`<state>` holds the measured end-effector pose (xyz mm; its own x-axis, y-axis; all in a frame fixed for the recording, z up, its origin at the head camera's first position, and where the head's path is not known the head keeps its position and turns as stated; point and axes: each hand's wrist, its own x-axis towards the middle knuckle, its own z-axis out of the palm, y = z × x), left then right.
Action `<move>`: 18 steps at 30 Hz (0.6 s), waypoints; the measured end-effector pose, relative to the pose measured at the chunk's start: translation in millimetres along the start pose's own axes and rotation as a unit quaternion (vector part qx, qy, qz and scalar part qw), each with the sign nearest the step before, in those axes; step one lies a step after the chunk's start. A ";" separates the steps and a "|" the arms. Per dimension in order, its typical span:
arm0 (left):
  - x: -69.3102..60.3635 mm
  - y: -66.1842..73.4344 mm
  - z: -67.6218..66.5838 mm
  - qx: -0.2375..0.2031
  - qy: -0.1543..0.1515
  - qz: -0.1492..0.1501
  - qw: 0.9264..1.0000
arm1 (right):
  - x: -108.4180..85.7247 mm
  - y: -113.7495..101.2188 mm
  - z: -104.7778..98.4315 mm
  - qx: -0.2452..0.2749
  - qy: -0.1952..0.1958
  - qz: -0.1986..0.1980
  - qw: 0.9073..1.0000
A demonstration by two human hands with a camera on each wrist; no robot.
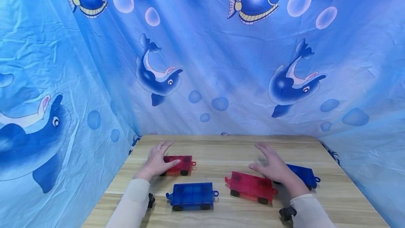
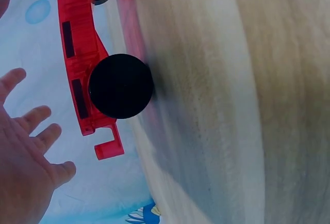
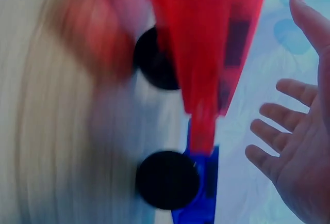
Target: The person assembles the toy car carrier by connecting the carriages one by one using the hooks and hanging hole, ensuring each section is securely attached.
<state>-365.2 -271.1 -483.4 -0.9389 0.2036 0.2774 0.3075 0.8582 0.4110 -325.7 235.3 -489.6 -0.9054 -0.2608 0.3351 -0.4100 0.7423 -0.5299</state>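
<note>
My left hand (image 1: 157, 162) hovers at the left end of a red toy train car (image 1: 186, 164), fingers spread; in the left wrist view the hand (image 2: 26, 167) is apart from the car's hook end (image 2: 109, 146). My right hand (image 1: 272, 164), also spread, is above and behind a second red toy train car (image 1: 251, 185). The right wrist view shows that hand (image 3: 294, 136) holding nothing, beside the blurred red car (image 3: 209, 43). Behind the right wrist stands a blue toy train car (image 1: 302, 176), partly hidden. Another blue toy train car (image 1: 193, 194) stands front centre.
The cars stand on a wood-grain table (image 1: 209, 147). A blue sea-print cloth (image 1: 202, 62) with dolphins and fish hangs behind the table and at its sides. Black wrist straps (image 1: 287, 213) show at both sleeves.
</note>
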 end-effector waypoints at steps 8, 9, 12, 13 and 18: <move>1.0 0.4 4.0 -0.015 -0.022 0.003 1.000 | 1.1 -31.3 9.4 -0.020 -0.025 -0.024 0.999; 1.1 0.5 4.5 -0.017 -0.024 0.001 1.000 | 1.1 -36.0 10.5 -0.018 -0.029 -0.022 0.999; 1.0 1.0 5.4 -0.022 -0.031 -0.005 0.999 | 0.9 -48.5 14.5 -0.006 -0.044 -0.014 0.999; 0.9 1.1 5.7 -0.024 -0.035 -0.007 0.999 | 0.6 -52.2 16.2 -0.002 -0.050 -0.007 0.999; -0.2 2.3 8.1 -0.031 -0.039 -0.003 0.999 | -0.9 -66.0 24.3 0.022 -0.073 0.008 0.997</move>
<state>-365.6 -265.3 -489.6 -0.9493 0.2371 0.2066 0.3085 0.8290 0.4665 -300.5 171.5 -473.9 -0.9171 -0.3380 0.2114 -0.3967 0.7198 -0.5696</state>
